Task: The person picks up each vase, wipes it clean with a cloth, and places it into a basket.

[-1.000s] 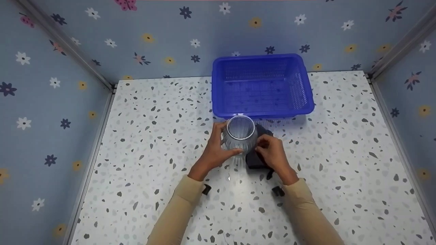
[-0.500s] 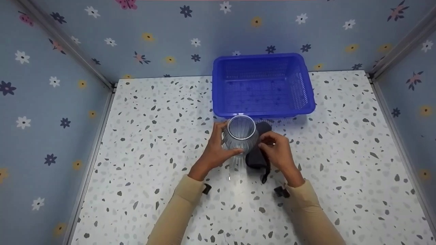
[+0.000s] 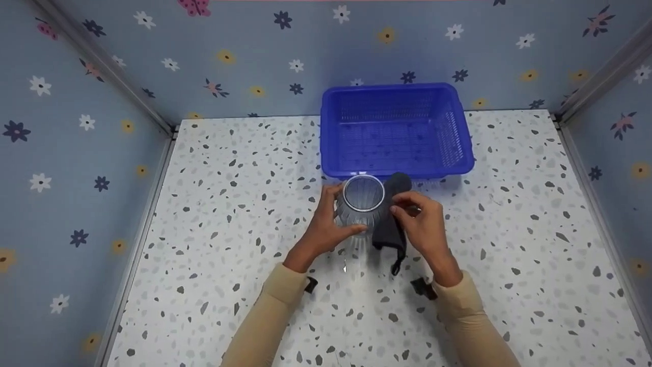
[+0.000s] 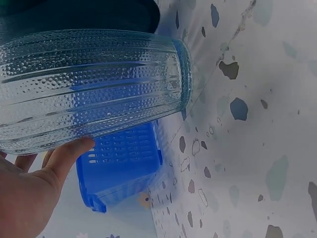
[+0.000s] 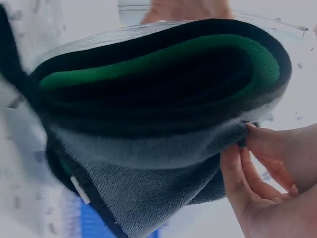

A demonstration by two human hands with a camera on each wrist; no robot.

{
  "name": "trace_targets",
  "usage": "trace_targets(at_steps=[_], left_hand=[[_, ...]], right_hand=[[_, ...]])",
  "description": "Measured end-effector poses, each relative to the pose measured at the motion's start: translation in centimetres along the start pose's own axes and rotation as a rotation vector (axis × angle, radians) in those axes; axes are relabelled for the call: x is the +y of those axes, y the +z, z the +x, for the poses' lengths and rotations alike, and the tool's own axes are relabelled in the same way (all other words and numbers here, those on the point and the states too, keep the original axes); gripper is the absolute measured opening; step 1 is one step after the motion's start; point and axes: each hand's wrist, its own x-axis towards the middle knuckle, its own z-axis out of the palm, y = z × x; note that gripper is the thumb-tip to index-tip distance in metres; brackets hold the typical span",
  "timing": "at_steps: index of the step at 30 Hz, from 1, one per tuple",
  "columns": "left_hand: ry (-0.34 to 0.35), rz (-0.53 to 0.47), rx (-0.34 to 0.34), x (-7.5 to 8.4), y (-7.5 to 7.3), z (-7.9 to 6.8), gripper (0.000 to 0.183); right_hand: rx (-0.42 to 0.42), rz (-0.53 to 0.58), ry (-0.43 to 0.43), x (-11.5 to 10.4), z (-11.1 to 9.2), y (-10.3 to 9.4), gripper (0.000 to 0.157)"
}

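Observation:
A clear ribbed glass vase [image 3: 356, 216], its round mouth facing up, stands on the table. My left hand [image 3: 323, 224] grips its side, thumb across the front and fingers behind. In the left wrist view the glass [image 4: 99, 89] shows a bumpy texture, with its base at the tabletop. Close along the vase's right side is a dark grey cloth mitt [image 3: 389, 234] with a hanging loop. My right hand [image 3: 423, 224] pinches the mitt's edge between thumb and fingers. From the right wrist, the mitt's opening shows a black border and green lining [image 5: 104, 72].
Behind the vase sits a blue plastic basket [image 3: 395, 174] with perforated walls, against the flowered back wall [image 3: 316, 46]. Flowered panels also border the speckled white table [image 3: 244, 168] at left and right.
The mitt has come further into view beside the vase, its rounded end shifting up toward the basket's rim. My right hand has moved right with it. The left hand holds the vase as before.

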Motion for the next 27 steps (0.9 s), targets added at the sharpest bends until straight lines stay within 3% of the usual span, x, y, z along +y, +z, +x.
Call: trace_targets(at_steps=[7, 13, 27], left_hand=[[0.016, 0.013, 0.01, -0.2, 0.1, 0.0, 0.091], [0.028, 0.012, 0.014, -0.3, 0.2, 0.0, 0.091], [0.053, 0.048, 0.039, -0.4, 0.2, 0.0, 0.091]], right_hand=[[-0.005, -0.026, -0.025, -1.8, 0.4, 0.0, 0.011], [0.018, -0.068, -0.017, -1.9, 0.4, 0.2, 0.013], [-0.018, -0.141, 0.004, -1.8, 0.4, 0.1, 0.013]])
